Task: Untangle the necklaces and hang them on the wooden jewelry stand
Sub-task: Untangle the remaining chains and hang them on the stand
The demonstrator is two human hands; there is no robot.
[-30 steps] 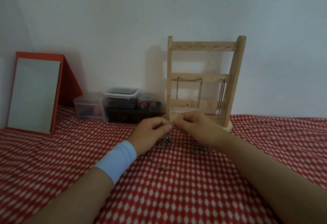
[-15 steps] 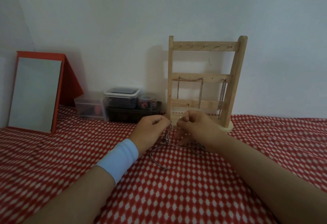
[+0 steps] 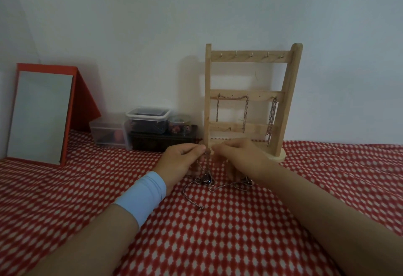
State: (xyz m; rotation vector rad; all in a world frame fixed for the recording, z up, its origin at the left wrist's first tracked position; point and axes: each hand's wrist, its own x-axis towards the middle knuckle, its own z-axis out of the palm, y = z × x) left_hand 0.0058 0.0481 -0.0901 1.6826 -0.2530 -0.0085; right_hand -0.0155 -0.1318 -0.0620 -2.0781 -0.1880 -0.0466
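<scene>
My left hand and my right hand meet fingertip to fingertip just in front of the wooden jewelry stand. Both pinch the top of a tangled bunch of thin metal necklaces, lifted a little off the cloth. The chains hang down between my hands, and loose ends trail on the red checked cloth. A dark pendant sits in the tangle. On the stand's middle bar hang two chains, one draped between pegs and one at the right. The top row of hooks is bare.
A red-framed mirror leans against the wall at the left. Clear plastic boxes and a dark tray stand by the wall, left of the stand. A light blue band is on my left wrist.
Both hands have risen slightly toward the stand's base, pulling the tangle up so more chain hangs between them; the pendant now shows below my left hand.
</scene>
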